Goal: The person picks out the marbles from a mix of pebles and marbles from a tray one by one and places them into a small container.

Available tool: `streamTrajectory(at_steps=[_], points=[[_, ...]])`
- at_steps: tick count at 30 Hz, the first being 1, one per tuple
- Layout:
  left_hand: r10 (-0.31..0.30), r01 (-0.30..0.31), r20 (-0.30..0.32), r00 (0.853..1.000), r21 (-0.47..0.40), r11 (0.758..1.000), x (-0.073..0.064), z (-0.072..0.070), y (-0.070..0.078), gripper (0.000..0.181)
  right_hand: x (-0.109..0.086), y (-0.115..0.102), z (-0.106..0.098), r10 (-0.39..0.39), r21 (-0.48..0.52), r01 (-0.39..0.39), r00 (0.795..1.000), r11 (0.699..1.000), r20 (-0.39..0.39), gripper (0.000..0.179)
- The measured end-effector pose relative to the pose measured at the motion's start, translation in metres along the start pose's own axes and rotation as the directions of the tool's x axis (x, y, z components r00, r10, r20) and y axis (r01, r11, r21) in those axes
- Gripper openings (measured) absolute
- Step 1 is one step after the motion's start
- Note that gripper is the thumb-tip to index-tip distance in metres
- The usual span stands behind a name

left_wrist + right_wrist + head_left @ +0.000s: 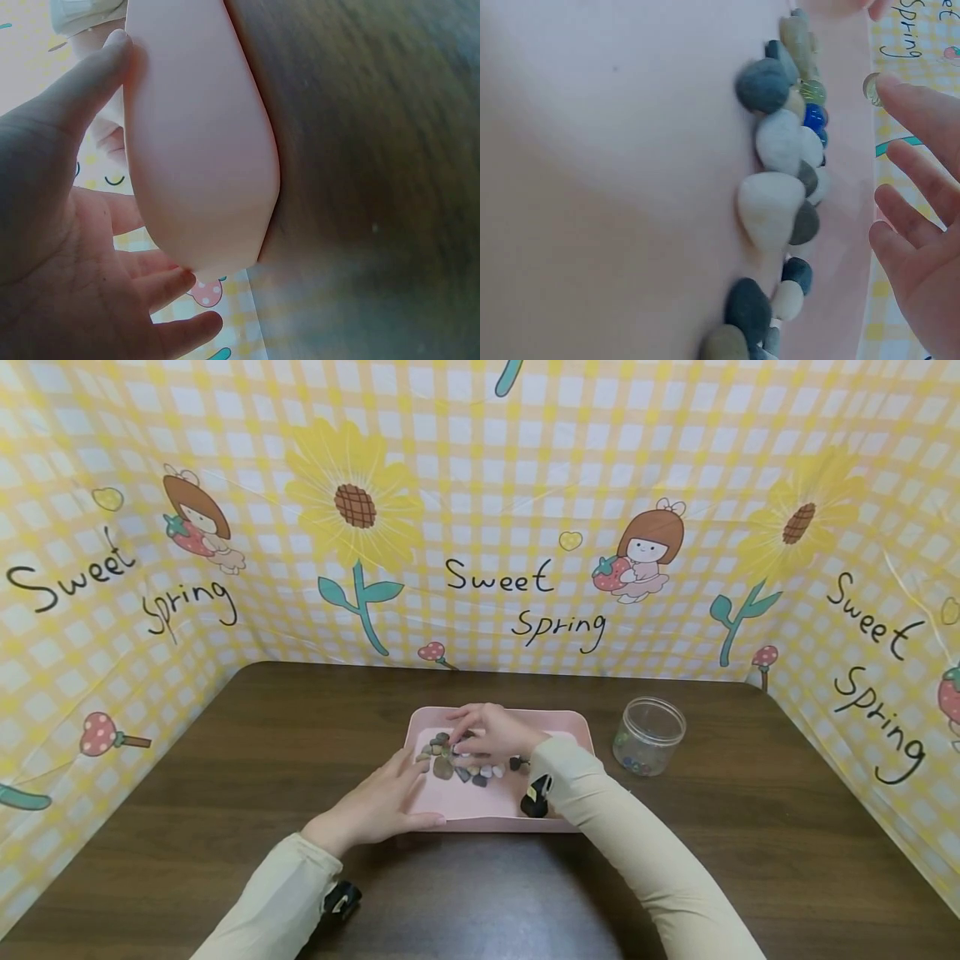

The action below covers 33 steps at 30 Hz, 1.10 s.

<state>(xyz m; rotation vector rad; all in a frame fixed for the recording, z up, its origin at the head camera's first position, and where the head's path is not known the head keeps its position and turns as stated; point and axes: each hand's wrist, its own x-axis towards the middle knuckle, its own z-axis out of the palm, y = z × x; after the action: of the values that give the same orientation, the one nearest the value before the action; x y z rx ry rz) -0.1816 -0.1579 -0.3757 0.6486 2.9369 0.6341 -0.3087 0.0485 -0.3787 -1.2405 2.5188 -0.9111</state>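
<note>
A pink tray [468, 803] holds a heap of grey, white and brown pebbles [443, 767], with green and blue glass marbles [814, 116] among them in the right wrist view. My right hand [491, 733] is over the heap. A clear glass marble [870, 89] sits at its index fingertip, held up off the pebbles; the thumb behind it is hidden. My left hand [371, 802] rests at the tray's near left corner. Its thumb lies along the front rim, and its fingers are spread loosely by the left side.
Right of the tray stands a clear lidless jar [666, 745] with a few coloured marbles at its bottom. All of this is on a dark wooden table [300, 718]. A yellow checked cloth [480, 485] encloses the table's back and sides.
</note>
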Motion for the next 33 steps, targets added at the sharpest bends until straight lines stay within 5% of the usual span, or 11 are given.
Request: streamTrajectory(at_steps=[7, 19, 33], points=[[-0.013, 0.013, 0.01, 1.0, -0.005, 1.0, 0.0, -0.001, 0.001, 0.086, -0.004, -0.005, -0.008, 0.003, 0.063, -0.001, 1.0, 0.998, -0.029, 0.016], [-0.029, 0.029, 0.019, 0.999, -0.001, 1.0, 0.0, -0.001, 0.001, 0.086, -0.012, -0.005, -0.018, 0.001, -0.001, -0.002, 0.997, 1.0, -0.072, 0.013], [-0.038, 0.039, 0.026, 0.999, -0.007, 0.999, 0.001, -0.001, 0.001, 0.088, -0.026, -0.003, -0.034, 0.025, 0.036, -0.021, 0.994, 0.999, -0.106, 0.019]])
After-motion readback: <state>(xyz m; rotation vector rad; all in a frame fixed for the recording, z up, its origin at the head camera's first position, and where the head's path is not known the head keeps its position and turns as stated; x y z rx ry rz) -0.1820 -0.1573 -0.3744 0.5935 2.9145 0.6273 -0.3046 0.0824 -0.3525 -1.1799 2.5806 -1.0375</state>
